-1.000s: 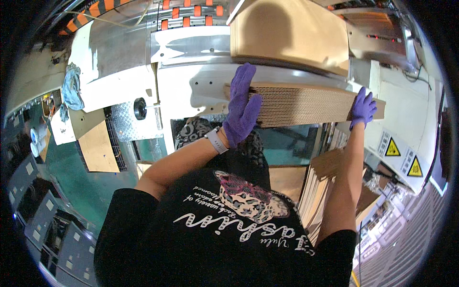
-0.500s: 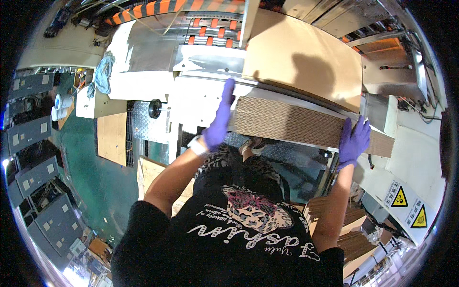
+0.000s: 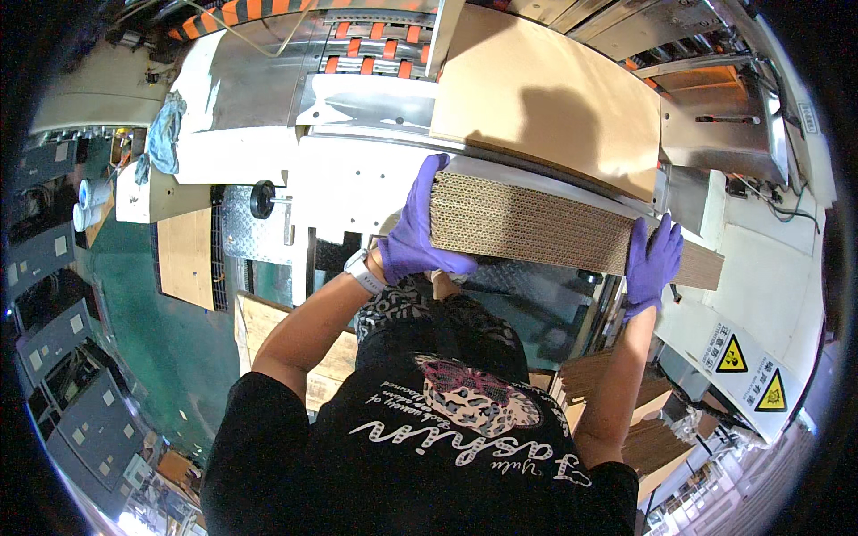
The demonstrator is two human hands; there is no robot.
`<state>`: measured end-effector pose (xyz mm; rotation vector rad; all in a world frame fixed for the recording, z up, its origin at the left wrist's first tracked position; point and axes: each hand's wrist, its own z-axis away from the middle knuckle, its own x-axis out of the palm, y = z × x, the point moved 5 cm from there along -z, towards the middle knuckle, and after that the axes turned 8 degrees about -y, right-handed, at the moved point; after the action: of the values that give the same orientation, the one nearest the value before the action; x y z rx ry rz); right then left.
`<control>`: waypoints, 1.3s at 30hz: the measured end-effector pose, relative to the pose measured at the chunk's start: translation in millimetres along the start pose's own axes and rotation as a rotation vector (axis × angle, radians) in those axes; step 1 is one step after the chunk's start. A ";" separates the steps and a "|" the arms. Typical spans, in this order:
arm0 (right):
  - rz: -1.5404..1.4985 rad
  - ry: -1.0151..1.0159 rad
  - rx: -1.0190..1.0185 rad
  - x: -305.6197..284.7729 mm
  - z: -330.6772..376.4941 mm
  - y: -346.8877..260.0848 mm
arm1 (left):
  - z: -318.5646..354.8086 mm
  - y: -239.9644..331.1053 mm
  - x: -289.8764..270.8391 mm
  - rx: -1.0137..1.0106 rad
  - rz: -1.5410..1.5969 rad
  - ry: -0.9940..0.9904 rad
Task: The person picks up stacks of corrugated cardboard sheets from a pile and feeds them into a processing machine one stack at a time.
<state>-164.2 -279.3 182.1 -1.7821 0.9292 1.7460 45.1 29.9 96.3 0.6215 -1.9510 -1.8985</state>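
We clamp the stack of cardboard sheets [image 3: 527, 223] between both gloved hands: left hand [image 3: 416, 237] cupping its end, right hand [image 3: 652, 259] spread flat, squaring it against the white machine [image 3: 349, 183].

1. Bright, even light from above; the white metal machine housing [image 3: 349, 179] is nearly washed out.
2. A soft head-shaped shadow lies on the flat brown cardboard sheet [image 3: 545, 107].
3. Fisheye bending curves straight edges near the black rim.
4. The dim lower-left corner seems slightly blurred; the centre is sharp.
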 end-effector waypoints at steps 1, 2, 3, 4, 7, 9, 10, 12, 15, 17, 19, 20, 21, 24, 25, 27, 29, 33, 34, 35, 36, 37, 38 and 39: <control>0.000 0.000 0.007 1.4 1.8 -1.0 | -5.1 2.4 0.0 -0.012 -0.047 -0.031; -0.001 0.001 0.013 1.8 3.0 -1.6 | -9.3 3.9 1.4 -0.023 -0.093 -0.061; -0.014 0.000 0.027 1.3 3.8 -0.8 | -10.0 6.8 3.3 0.001 -0.109 -0.012; -0.013 -0.005 0.029 0.9 4.2 -2.9 | -8.7 1.8 2.7 0.000 -0.128 -0.027; -0.022 -0.014 0.019 -2.4 4.7 -7.7 | -2.0 -9.7 0.0 0.045 -0.100 -0.017; -0.046 -0.010 -0.013 -5.4 7.8 -10.0 | 0.7 2.2 -6.1 0.157 -0.160 0.008; -0.056 -0.013 -0.007 -6.9 9.4 -10.5 | 0.3 7.9 -12.5 0.211 -0.199 0.030; -0.076 -0.026 -0.010 -9.7 15.3 -11.5 | 16.8 -52.6 -30.3 0.066 -0.683 0.042; -0.064 -0.029 -0.022 -8.7 21.9 -6.9 | 45.3 -104.3 -69.4 -0.214 -1.323 -0.138; -0.055 -0.034 -0.008 -7.7 23.4 -3.3 | 51.0 -52.0 -88.4 -0.412 -0.935 -0.248; -0.056 -0.045 -0.017 -7.5 18.1 -9.0 | 56.8 -51.5 -93.3 -0.402 -0.931 -0.256; -0.054 -0.045 -0.023 -6.2 15.8 -8.4 | 58.1 -52.8 -94.0 -0.393 -0.928 -0.265; -0.052 -0.045 -0.027 -4.1 14.2 -6.4 | 57.1 -57.9 -86.6 -0.281 -0.987 -0.246; -0.031 -0.036 -0.033 -1.3 16.2 -0.4 | 26.6 -23.4 -53.9 -0.087 -0.807 -0.251; -0.027 -0.031 -0.038 -4.1 16.4 -1.5 | 20.5 -12.4 -47.0 -0.026 -0.750 -0.218; -0.032 -0.019 -0.046 -5.3 17.1 -6.3 | 12.5 3.0 -37.0 0.096 -0.633 -0.157; -0.040 0.003 -0.061 -8.8 16.2 -10.7 | 3.4 5.3 -31.7 0.132 -0.577 -0.105; -0.063 0.060 -0.064 -13.5 18.3 -15.4 | -9.8 10.9 -23.9 0.186 -0.562 -0.122; -0.067 0.054 -0.045 -14.2 17.8 -16.0 | -11.0 6.4 -21.3 0.170 -0.514 -0.104; -0.072 0.048 -0.026 -15.3 16.4 -16.4 | -10.0 -0.4 -18.4 0.153 -0.466 -0.086; -0.077 0.042 -0.007 -17.0 14.2 -17.2 | -9.6 -7.4 -17.1 0.135 -0.418 -0.069; -0.050 0.003 0.027 -19.0 11.8 -15.8 | -16.4 -0.7 -11.8 0.160 -0.432 -0.154; -0.191 0.042 0.029 -24.1 13.7 -14.9 | -18.5 -2.2 -12.7 0.124 -0.358 -0.143; -0.331 0.084 0.027 -28.0 16.0 -12.6 | -15.0 -6.5 -11.8 0.084 -0.286 -0.132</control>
<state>-164.3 -255.3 207.1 -1.8798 0.6413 1.4542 63.5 23.5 91.0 0.8595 -2.1299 -2.0796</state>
